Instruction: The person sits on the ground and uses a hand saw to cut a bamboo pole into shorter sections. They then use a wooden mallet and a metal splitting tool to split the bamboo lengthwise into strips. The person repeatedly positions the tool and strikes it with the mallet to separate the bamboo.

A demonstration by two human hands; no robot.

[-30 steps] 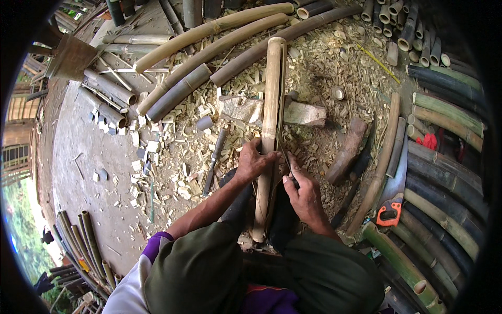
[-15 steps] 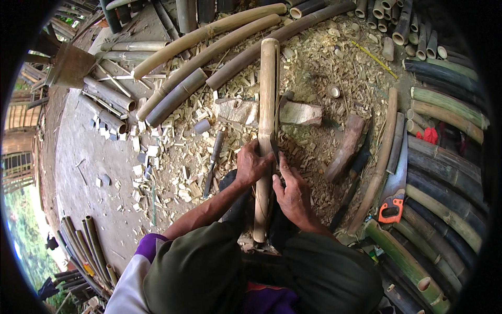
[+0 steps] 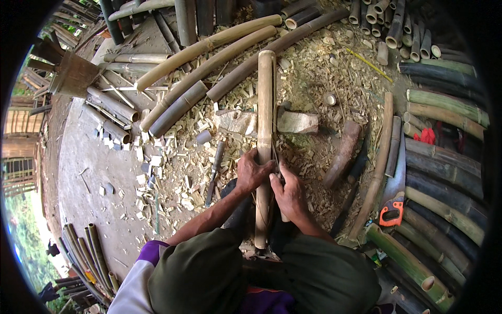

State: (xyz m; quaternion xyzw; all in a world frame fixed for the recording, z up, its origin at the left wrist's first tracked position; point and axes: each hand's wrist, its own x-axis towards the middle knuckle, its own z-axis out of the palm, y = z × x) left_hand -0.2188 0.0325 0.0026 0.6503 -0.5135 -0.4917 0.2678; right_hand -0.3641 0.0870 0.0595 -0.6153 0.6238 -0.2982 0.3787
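A tan bamboo pole (image 3: 265,104) stretches away from between my knees, its far end lying over a pale, chopped wooden block (image 3: 298,122). My left hand (image 3: 254,171) is closed around the pole from the left, thumb reaching across toward its right side. Just right of the pole, my right hand (image 3: 291,192) is closed on a knife; its narrow dark blade (image 3: 275,155) lies along the pole's right side, close to my left thumb. A pale handle end shows below the right palm. The blade's edge and its exact contact with the bamboo are hard to make out.
Wood chips cover the ground around the block. A chisel-like tool (image 3: 215,172) lies left of my hands. At right are a short log (image 3: 343,154), an orange-handled saw (image 3: 392,209) and stacked bamboo (image 3: 444,167). Long curved poles (image 3: 209,44) lie beyond.
My right hand and the knife have drawn slightly back toward me along the pole. The left hand keeps its grip. The whole view has shifted a little, with the pole's far end appearing lower.
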